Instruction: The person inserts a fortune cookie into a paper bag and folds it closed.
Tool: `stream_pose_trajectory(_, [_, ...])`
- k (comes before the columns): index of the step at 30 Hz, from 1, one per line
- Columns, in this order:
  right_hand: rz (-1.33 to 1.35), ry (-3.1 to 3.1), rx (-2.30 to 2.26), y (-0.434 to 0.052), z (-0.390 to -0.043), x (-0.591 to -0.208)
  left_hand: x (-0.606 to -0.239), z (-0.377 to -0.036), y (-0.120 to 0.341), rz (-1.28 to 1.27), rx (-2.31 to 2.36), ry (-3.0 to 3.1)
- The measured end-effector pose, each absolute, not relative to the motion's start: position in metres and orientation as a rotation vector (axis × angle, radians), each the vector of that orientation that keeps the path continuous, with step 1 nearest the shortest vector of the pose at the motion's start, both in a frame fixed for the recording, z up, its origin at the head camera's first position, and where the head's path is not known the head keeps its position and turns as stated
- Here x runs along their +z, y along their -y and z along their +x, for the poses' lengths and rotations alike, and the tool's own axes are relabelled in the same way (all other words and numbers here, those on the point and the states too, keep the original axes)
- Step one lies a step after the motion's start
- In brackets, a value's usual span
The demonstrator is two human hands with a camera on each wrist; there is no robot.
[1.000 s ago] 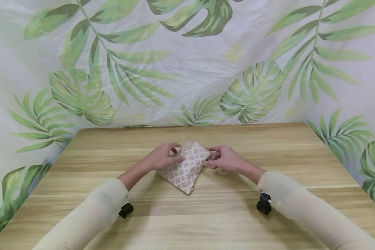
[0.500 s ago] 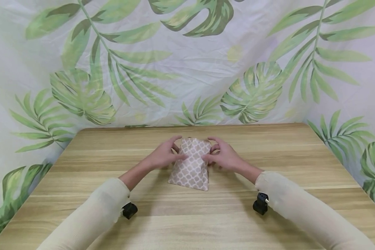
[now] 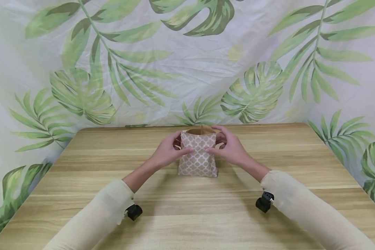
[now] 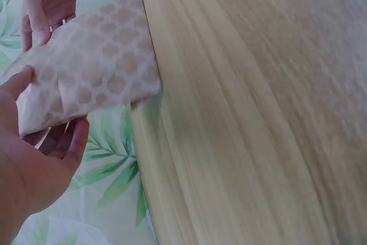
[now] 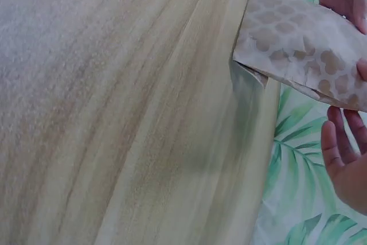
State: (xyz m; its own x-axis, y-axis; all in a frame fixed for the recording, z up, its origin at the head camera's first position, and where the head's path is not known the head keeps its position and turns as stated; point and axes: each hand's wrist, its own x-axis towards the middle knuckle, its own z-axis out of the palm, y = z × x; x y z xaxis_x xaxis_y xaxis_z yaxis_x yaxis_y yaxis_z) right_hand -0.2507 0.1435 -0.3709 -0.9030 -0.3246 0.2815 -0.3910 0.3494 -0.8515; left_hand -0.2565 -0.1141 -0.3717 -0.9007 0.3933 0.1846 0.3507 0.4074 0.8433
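Note:
A small paper bag (image 3: 197, 161) with a tan and white lattice print is held upright between both hands near the back of the table. Its top gapes a little, showing the plain brown inside. My left hand (image 3: 171, 148) grips the left side, thumb on the printed front and fingers behind. On the other side my right hand (image 3: 230, 146) holds it the same way, thumb on the front near the left thumb. In the left wrist view the bag (image 4: 94, 64) spans both hands. A loose fold shows at the bottom of the bag (image 5: 298, 47) in the right wrist view.
The wood-grain table (image 3: 200, 222) reaches back to a hanging cloth (image 3: 187, 69) printed with green leaves. Black wrist cameras (image 3: 133, 211) hang under both pale sleeves (image 3: 312, 208).
The bag has turned from a tilted, diamond-like pose to upright, and its mouth now faces up and shows an opening. The right hand has moved from its corner to grip its right side.

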Motion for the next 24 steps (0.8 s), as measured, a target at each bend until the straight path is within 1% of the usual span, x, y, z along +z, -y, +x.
stream_pose_trajectory(7, [0.807,2.448,1.622,-0.143,-0.247,-0.366,-0.367,-0.252,0.11,0.748,1.649,-2.57])
stream_pose_trajectory(15, [0.918,2.414,1.485,-0.141,-0.24,-0.361,-0.364,-0.249,0.102,0.998,1.758,-2.512])
stream_pose_trajectory(24, [0.964,2.34,1.467,-0.141,-0.236,-0.358,-0.364,-0.246,0.098,1.032,1.844,-2.485])
